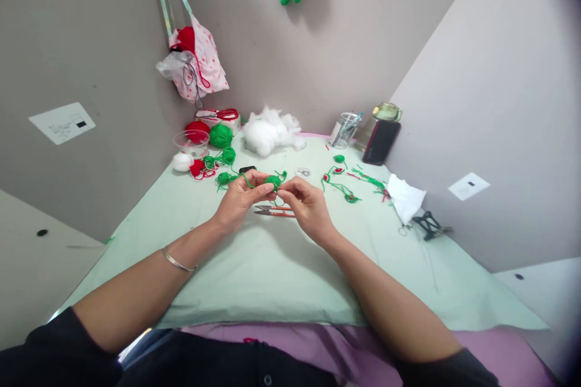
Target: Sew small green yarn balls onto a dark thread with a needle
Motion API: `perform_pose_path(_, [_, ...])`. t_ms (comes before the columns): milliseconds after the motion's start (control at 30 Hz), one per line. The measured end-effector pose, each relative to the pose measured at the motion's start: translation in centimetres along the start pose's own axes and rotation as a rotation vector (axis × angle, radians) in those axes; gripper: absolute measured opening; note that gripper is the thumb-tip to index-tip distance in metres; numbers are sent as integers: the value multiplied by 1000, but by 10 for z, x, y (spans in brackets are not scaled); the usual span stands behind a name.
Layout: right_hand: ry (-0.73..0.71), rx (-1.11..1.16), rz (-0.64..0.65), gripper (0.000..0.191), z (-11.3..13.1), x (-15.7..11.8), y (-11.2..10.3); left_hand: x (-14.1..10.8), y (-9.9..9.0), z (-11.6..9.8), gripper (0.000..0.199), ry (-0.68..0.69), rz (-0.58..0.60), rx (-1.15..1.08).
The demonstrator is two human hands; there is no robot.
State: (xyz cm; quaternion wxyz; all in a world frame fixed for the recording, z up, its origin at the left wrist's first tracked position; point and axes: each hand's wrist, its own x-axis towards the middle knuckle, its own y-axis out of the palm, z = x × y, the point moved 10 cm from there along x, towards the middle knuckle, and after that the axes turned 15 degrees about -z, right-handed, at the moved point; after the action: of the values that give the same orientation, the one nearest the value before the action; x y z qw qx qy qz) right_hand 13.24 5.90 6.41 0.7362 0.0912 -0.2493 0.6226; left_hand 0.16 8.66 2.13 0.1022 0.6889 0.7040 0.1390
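Observation:
A small, rounded green crocheted piece [273, 181] is between my hands, above the middle of the table. My left hand [238, 198] grips it from the left, thumb in front, with green yarn trailing over the fingers. Thumb and forefinger of my right hand [311, 205] are pinched together at the piece's right edge; what lies between those fingertips is too small to make out. Orange-handled thread snips [275, 213] lie on the table just below the hands, their right end partly covered by my right hand.
Yarn balls, including a green one [221, 136], and white stuffing [270, 132] stand at the back. Small crocheted pieces [338, 170] lie to the right. Beyond are a clear cup [345, 131], a phone [381, 142] and a black stand [430, 225]. A bag [204, 63] hangs left.

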Motion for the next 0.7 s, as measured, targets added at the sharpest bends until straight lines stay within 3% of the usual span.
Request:
perform_pose_path(200, [234,116,9,27,-24,3,3,-3,-3,-10,32,188,-37,191])
perform_pose_path(433, [429,214,199,35,-40,-1,15,-3,-6,-16,32,310,-63,263])
perform_pose_path(567, [381,258,166,30,-33,-2,13,-2,-2,-16,26,397,-23,373])
perform_pose_path(700, [190,35,149,19,-25,-3,11,-5,3,-18,21,507,15,528])
